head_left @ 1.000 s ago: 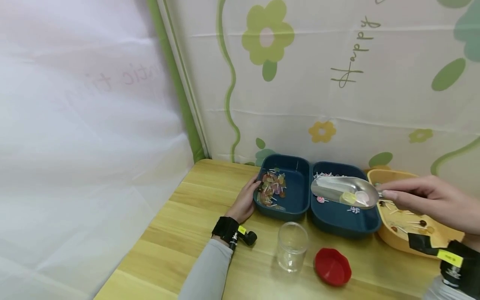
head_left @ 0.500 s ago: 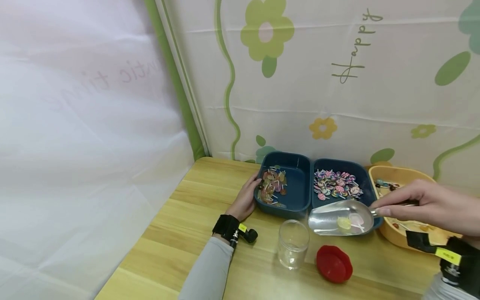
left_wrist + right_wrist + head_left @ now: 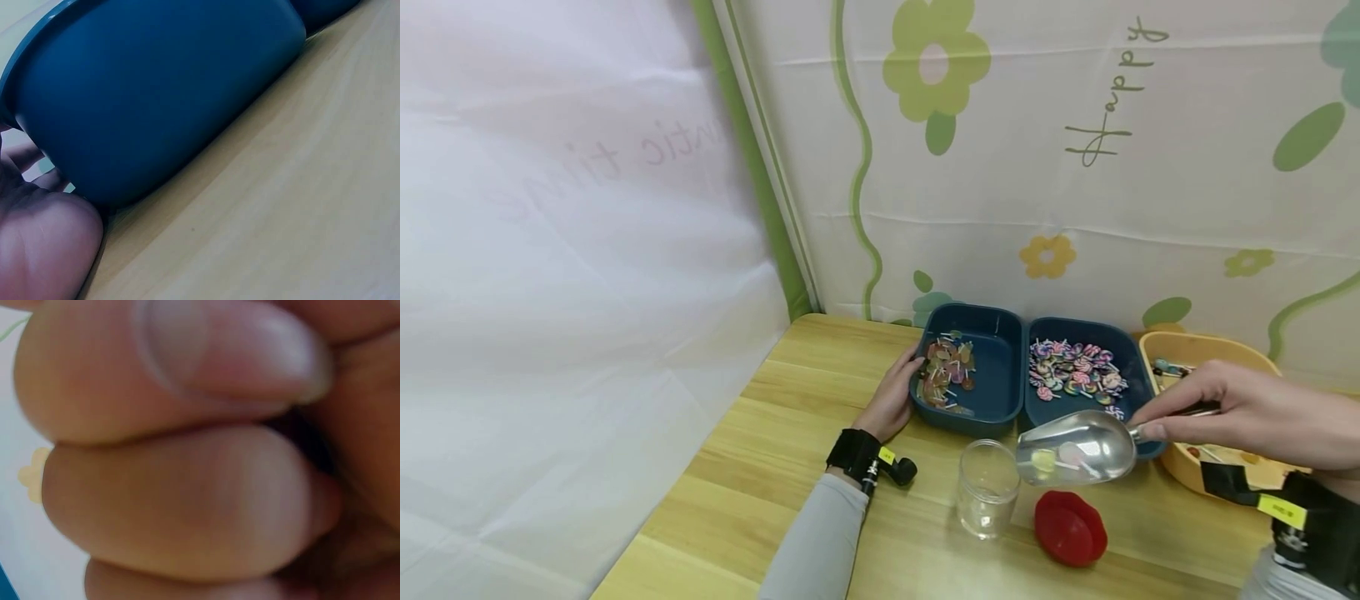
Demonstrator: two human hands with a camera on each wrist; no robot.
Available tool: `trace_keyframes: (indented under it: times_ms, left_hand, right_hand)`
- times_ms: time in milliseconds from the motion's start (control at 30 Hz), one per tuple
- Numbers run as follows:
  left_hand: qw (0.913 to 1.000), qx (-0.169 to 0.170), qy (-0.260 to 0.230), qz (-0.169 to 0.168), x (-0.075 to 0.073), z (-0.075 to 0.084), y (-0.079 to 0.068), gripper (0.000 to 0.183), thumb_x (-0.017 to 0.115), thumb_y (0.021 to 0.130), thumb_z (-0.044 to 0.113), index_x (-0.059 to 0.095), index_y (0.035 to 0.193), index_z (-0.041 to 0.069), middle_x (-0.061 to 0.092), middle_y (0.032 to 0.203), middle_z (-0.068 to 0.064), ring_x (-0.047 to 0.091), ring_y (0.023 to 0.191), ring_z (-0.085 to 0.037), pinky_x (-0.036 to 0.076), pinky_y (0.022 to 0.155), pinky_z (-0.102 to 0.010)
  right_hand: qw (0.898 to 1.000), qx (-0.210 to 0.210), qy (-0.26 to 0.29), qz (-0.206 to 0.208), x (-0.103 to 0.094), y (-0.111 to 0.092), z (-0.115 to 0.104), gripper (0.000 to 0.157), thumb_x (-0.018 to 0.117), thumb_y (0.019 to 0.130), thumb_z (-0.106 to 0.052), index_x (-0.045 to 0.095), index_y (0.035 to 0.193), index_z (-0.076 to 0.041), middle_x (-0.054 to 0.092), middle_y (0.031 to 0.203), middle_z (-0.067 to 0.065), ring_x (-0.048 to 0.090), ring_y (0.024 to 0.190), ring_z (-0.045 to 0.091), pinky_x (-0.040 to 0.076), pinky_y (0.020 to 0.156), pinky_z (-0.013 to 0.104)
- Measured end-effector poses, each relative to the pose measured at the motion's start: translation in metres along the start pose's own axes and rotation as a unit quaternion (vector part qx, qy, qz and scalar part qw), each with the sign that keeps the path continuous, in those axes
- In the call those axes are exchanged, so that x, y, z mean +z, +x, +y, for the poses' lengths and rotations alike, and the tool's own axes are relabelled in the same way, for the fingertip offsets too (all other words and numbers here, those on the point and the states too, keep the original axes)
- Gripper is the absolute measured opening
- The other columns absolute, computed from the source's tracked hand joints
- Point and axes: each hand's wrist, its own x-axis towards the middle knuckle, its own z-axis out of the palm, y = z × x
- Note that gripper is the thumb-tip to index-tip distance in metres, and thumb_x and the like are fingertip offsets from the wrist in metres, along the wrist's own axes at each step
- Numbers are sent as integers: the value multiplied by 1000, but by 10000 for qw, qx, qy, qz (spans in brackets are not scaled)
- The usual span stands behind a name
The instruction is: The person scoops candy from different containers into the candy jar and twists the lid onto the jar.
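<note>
My right hand [image 3: 1240,408] grips the handle of a metal scoop [image 3: 1101,446]. A yellow and a pale pink lollipop lie in the scoop, which slants down to the left. Its front edge overlaps the rim of a clear jar [image 3: 987,492] in the head view. In the right wrist view, curled fingers [image 3: 175,500] fill most of the picture and hide the scoop. My left hand [image 3: 887,400] rests against the left side of a dark blue bin [image 3: 996,358], fingertips at its rim. Small translucent lollipops [image 3: 946,371] lie in the left part of that bin.
A second blue bin [image 3: 1039,410] holds swirled lollipops [image 3: 1075,367]. Right of it stands a yellow bin [image 3: 1180,475] with more candy, partly hidden by my right hand. A red scalloped lid [image 3: 1070,527] lies beside the jar on the wooden table [image 3: 760,458].
The scoop has come from above the second blue bin down and left to the jar's rim, and its lollipops have slid toward the front. My left hand stays at the bin.
</note>
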Motion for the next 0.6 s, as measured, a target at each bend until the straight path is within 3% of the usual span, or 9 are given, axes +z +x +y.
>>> trace_keyframes:
  times_ms: [600]
  left_hand:
    - [10000,-52,-20,-72,-1,0,-1,50,36,113,21,29,163,16,24,168,-7,25,153,-24,24,124,-43]
  right_hand:
    - [9999,-48,-79,-59,-2,0,1,33,62,99,2,80,114,-22,75,98,-7,57,75,13,42,55,25]
